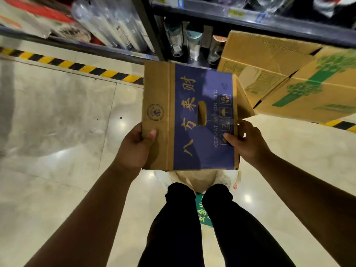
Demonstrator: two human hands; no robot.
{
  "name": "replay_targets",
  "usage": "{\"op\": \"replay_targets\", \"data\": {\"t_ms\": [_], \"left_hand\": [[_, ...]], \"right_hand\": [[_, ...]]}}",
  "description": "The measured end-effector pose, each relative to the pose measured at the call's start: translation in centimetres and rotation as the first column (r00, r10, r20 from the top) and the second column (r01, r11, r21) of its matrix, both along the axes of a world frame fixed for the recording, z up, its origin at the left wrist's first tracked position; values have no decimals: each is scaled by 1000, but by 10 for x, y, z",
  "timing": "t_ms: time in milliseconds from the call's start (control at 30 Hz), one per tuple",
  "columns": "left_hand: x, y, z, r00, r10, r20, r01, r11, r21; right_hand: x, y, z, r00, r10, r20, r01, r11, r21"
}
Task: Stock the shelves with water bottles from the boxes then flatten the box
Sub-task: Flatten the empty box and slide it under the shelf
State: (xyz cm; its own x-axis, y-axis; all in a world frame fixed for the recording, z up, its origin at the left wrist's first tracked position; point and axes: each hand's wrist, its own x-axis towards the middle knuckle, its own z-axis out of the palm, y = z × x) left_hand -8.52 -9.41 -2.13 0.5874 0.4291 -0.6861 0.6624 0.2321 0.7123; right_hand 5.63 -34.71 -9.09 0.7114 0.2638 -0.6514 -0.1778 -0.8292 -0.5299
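Brown corrugated cardboard box w/ a blue printed panel and gold lettering [192,105] is held up in the centre of the frame, just below the dark metal shelf [250,22]. Left hand [134,149] clamps the box's left edge low down, thumb on the top face, fingers underneath. Right hand [248,141] pinches the right edge at about the same height, thumb on the blue panel. Hands are well apart, one per side. The box looks collapsed or nearly so, but its underside is hidden, so can't tell if it's fully flat. A flap sticks out at its upper right.

Handling: empty cardboard, prob. light, stiff across the panel but bends easily along creases. The printed face may be a bit slick, so the edges give a surer hold. The oval handle cut-out [202,112] mid-panel is another grip pt.

Clear tall water bottles w/ coloured caps [193,43] stand on the shelf, upper centre. Brown cartons w/ green print [308,89] sit at upper right. A brown cardboard piece [200,180] lies on the floor btwn the feet.
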Motion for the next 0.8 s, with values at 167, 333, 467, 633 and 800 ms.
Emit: {"op": "replay_targets", "data": {"t_ms": [167, 333, 467, 633, 800], "left_hand": [[-11, -6, -21, 999, 40, -31, -36, 994, 106], [-26, 13, -27, 986, -95, -137, 145, 892, 429], [-38, 29, -44, 890, -143, -433, 426, 601, 677], [-26, 10, -61, 726, -517, -453, 667, 372, 645], [-25, -5, -92, 528, -606, -595, 806, 137, 576]], "right_hand": [[-11, -10, -2, 999, 35, -3, -35, 999, -13], [-34, 10, -16, 996, 80, -46, -81, 997, -8], [-63, 39, -11, 976, 217, -28, -216, 935, -281], [-94, 71, -10, 962, 251, 104, -209, 928, -310], [-100, 63, -26, 978, 188, 89, -165, 962, -220]]}}
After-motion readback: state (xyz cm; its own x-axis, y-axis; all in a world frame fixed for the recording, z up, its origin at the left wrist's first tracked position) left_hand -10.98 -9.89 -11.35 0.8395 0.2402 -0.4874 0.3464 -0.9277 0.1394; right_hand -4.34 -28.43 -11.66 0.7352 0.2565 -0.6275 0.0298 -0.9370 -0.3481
